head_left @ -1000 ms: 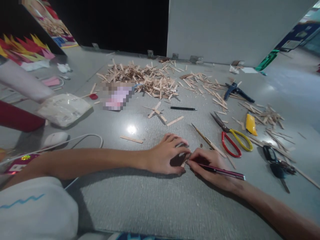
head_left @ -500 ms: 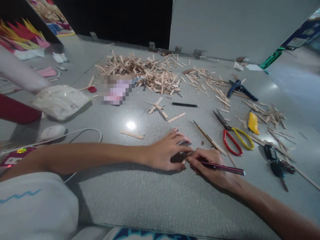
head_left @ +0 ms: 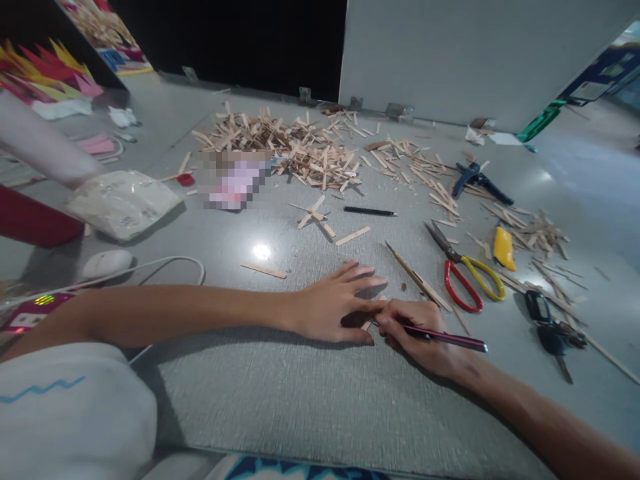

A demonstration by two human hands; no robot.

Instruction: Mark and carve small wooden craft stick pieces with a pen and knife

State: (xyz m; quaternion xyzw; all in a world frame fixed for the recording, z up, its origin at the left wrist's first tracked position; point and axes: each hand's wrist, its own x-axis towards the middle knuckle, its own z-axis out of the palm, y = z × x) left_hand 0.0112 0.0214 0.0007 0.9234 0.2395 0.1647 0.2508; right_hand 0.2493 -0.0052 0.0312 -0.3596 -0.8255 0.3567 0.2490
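My left hand [head_left: 333, 303] lies on the grey table with its fingers spread, its fingertips at a small wooden piece [head_left: 367, 325] that is mostly hidden between the hands. Pinched in my right hand [head_left: 417, 330] is a dark pink pen [head_left: 453, 338], its tip hidden near the wooden piece. A single flat stick [head_left: 263, 270] lies to the left of my left hand. Beyond the hands are a cross of sticks [head_left: 313, 215], one loose stick [head_left: 353, 235] and a black pen [head_left: 370, 211]. A thin pointed tool [head_left: 407, 268] lies just past my right hand.
Scissors [head_left: 465, 273], a yellow object [head_left: 505, 248], keys [head_left: 553, 333] and blue pliers [head_left: 480, 181] lie right. A heap of sticks [head_left: 280, 140] spreads at the back. Left are a plastic packet [head_left: 125, 202], a mouse [head_left: 107, 264], a cable and another person's arm [head_left: 45, 143].
The fingers of my left hand have spread and straightened a little. My right hand, still gripping the pen, has barely moved. The view has shifted slightly.
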